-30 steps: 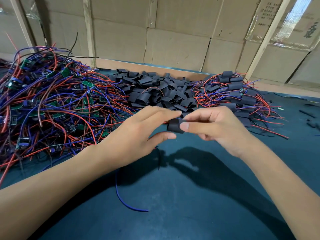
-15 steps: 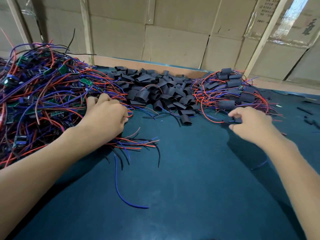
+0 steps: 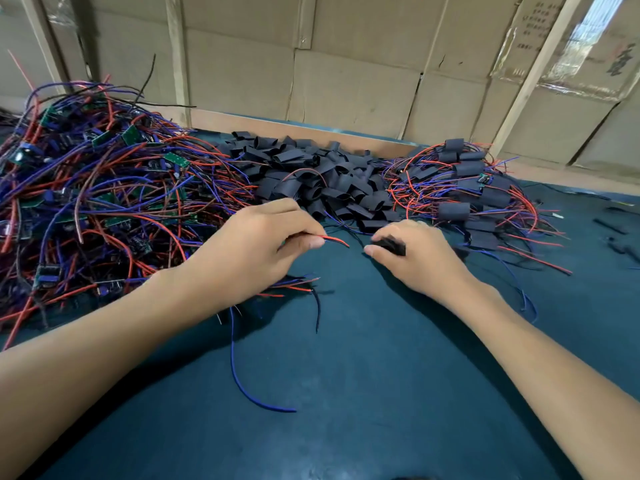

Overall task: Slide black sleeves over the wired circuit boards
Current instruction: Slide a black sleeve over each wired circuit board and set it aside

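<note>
The left hand (image 3: 252, 251) has its fingers curled round a wired circuit board whose body is hidden in the palm; only its red lead (image 3: 334, 240) pokes out past the thumb, pointing right toward the other hand. The right hand (image 3: 415, 258) pinches a single black sleeve (image 3: 393, 245) between thumb and fingers, low over the dark green surface (image 3: 346, 410). The two are near each other but apart, with a clear gap between lead tip and sleeve.

The sleeve looks like light, soft tubing that flattens easily, so it is best held by its sides, lightly, leaving the mouth open. Its long axis seems to run left to right, roughly in line with the lead, though blur makes the open end hard to judge. The board is probably light and stiff, with limp wires that bend away if pushed; gripping close to the board and gathering the leads together should help them enter the tube.

Far left lies a heap of unsleeved boards (image 3: 97, 188) tangled in red and blue wire; the pile of loose sleeves (image 3: 318, 178) sits far centre, and the sleeved boards (image 3: 464, 188) collect on the far right.
</note>
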